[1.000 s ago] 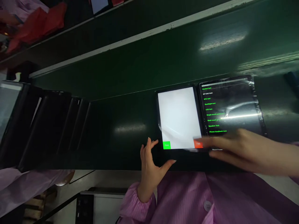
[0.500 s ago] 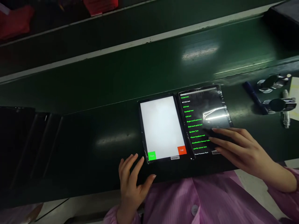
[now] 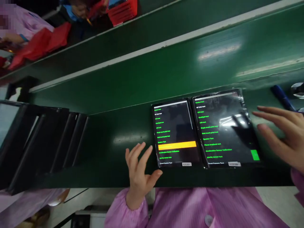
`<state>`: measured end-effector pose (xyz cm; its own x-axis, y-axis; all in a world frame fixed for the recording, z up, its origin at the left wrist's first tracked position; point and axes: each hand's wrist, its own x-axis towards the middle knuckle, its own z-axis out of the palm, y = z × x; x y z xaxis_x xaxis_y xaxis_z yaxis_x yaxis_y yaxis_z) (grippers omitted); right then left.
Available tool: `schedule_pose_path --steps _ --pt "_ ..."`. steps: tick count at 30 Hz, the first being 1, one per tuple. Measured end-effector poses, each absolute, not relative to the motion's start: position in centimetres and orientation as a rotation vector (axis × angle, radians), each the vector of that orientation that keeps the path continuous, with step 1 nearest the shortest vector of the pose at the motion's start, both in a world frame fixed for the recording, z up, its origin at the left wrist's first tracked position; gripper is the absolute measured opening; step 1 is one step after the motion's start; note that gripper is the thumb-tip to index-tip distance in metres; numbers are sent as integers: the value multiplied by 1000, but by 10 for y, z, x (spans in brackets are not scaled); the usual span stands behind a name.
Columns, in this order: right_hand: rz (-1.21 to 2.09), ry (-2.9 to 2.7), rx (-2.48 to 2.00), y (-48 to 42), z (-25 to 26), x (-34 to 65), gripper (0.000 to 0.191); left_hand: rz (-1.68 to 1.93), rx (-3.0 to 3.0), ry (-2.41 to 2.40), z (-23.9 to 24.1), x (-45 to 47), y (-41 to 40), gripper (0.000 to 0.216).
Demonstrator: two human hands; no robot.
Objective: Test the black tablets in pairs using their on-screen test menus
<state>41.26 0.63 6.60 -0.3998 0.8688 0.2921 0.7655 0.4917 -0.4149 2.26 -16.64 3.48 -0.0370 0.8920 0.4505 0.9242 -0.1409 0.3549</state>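
Observation:
Two tablets lie side by side on the dark green bench. The left tablet shows a list of green test names, with one row lit orange. On the right tablet a similar list appears, plus a green block at its lower right corner. My left hand hovers by the left tablet's lower left corner, fingers spread, holding nothing. To the right of the right tablet, my right hand is raised with its fingers stretched out and apart; it is empty, and its shadow or reflection falls on that screen.
Several dark tablets stand in a leaning row at the left. A blue marker pen and a shiny metal piece lie at the right. Across the bench, another person in pink works near red pouches and a red basket.
The left tablet's white screen with Pass and Fail blocks has become the test list. My right hand has lifted off the right tablet and moved right. A green block now shows there.

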Motion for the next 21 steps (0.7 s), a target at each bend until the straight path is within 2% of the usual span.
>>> schedule_pose_path --steps 3,5,9,12,18,21 --pt "528 -2124 -1351 46 53 410 43 -1121 -2090 -1970 43 11 -134 51" --pt "730 -2021 -1302 75 44 398 45 -1168 -2110 -2035 39 2 -99 44" --pt "898 -1956 -1283 120 32 369 66 -1368 -2091 -2407 17 -8 -23 58" --pt "1001 -1934 -1301 134 28 355 82 -1553 -2087 -2448 8 -5 13 62" --pt "1015 -1951 -1252 134 32 351 81 -1202 -2411 -2301 14 2 29 44" --pt "1000 -1977 -1247 133 35 352 79 -1108 -2412 -2271 14 4 29 42"
